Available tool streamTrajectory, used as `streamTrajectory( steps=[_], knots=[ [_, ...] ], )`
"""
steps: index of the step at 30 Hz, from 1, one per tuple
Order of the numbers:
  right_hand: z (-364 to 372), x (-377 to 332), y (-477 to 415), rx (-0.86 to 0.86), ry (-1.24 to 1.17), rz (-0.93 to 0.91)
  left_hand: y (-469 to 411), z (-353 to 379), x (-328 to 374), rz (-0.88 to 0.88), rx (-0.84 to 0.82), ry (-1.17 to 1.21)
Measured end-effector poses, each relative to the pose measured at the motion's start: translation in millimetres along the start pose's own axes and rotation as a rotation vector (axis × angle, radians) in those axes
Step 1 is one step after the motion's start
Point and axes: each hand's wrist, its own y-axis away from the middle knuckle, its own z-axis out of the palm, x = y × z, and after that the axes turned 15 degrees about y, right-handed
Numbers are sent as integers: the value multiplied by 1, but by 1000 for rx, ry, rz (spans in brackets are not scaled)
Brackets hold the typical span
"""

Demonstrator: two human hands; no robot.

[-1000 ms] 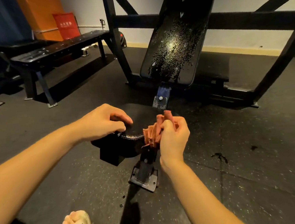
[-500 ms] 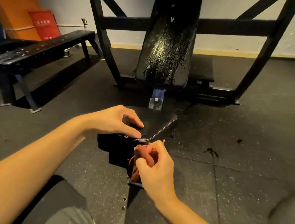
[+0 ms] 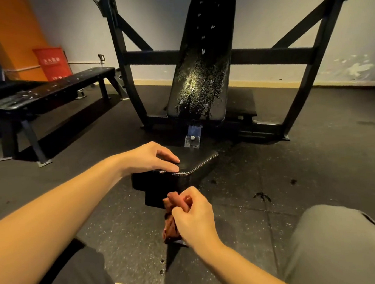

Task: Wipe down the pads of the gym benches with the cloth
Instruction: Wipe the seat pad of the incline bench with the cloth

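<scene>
Two hands apart; left hand (image 3: 151, 159) flat on black padded seat (image 3: 198, 162), mid-frame; right hand (image 3: 194, 217) clutches bunched rust-red cloth (image 3: 170, 229); wad could smear grit.

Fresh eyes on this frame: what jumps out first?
The tilted back pad at centre, its lower half covered in glinting speckles. In the foreground the right hand grips a bunched reddish cloth just below the seat pad, on which the left hand rests its fingers. An orange pillar stands far left behind a flat bench.
</scene>
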Motion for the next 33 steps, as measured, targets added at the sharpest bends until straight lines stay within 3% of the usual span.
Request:
streamTrajectory(
  steps=[3, 5, 10, 15, 18, 21, 26, 29, 33],
  knots=[
    [-27, -19, -18, 198, -119, -89, 0, 0, 3, -19, 1, -21],
    [-36, -23, -28, 265, -45, -132, 0, -1, 2, -7, -12, -13],
    [-33, -8, -16, -124, 34, -67, -1, -4, -6, 6, -57, -10],
    [-75, -55, -71, 58, 124, -108, -14, -24, -8, 86, -145, 193],
    [-83, -89, -122, -11, 158, -18, -34, -42, 0, 252, -148, 389],
    [-81, -112, -164, -71, 196, 67, -52, -62, 2, 340, -258, 569],
    [-77, -138, -204, -207, 219, 120, -76, -108, -7, 303, -247, 442],
    [-66, -151, -215, -55, 158, 90, -86, -135, -16, 345, -175, 422],
    [-39, -167, -227, 222, -219, 48, -97, -162, -17, 498, -200, 669]
  ],
)
